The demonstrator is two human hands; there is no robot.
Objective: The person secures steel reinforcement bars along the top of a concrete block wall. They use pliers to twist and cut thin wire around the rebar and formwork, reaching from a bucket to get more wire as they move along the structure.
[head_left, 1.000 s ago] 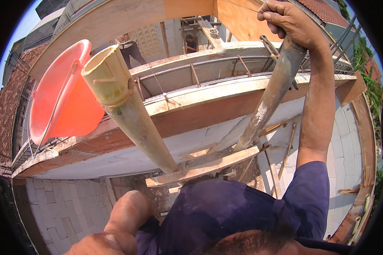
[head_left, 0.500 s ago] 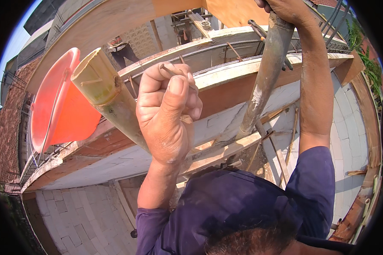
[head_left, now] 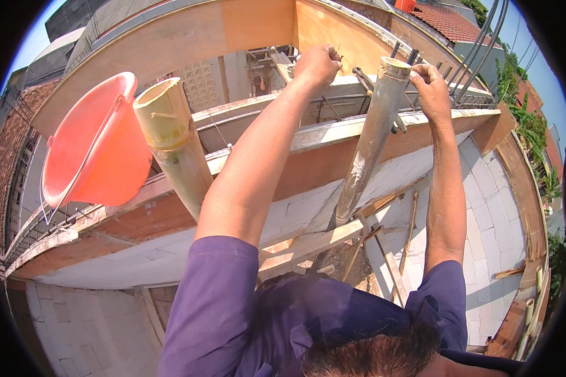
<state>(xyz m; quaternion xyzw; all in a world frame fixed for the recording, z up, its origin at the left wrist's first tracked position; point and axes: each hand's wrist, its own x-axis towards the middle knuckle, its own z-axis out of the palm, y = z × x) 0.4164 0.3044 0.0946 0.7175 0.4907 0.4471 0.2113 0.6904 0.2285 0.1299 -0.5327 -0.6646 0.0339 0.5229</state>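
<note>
My left hand is raised with its fingers pinched together, left of the grey-brown bamboo pole. A thin dark sliver shows at its fingertips, too small to name. Beside the pole's open top is my right hand, thumb and forefinger closed close to the rim; what they pinch, if anything, is hidden. Left of my left arm stands a thicker, greenish-yellow bamboo pole with an open top. An orange-red bucket with a wire handle tilts beside it.
Wooden formwork boards run across in front of me, with steel rods rising at the far right. Below are pale block walls and a timber plank. A large plywood panel stands beyond.
My left hand has reached away and to the right from in front of me. My right hand has let go of the grey-brown pole's top and moved to its right side. The view has shifted.
</note>
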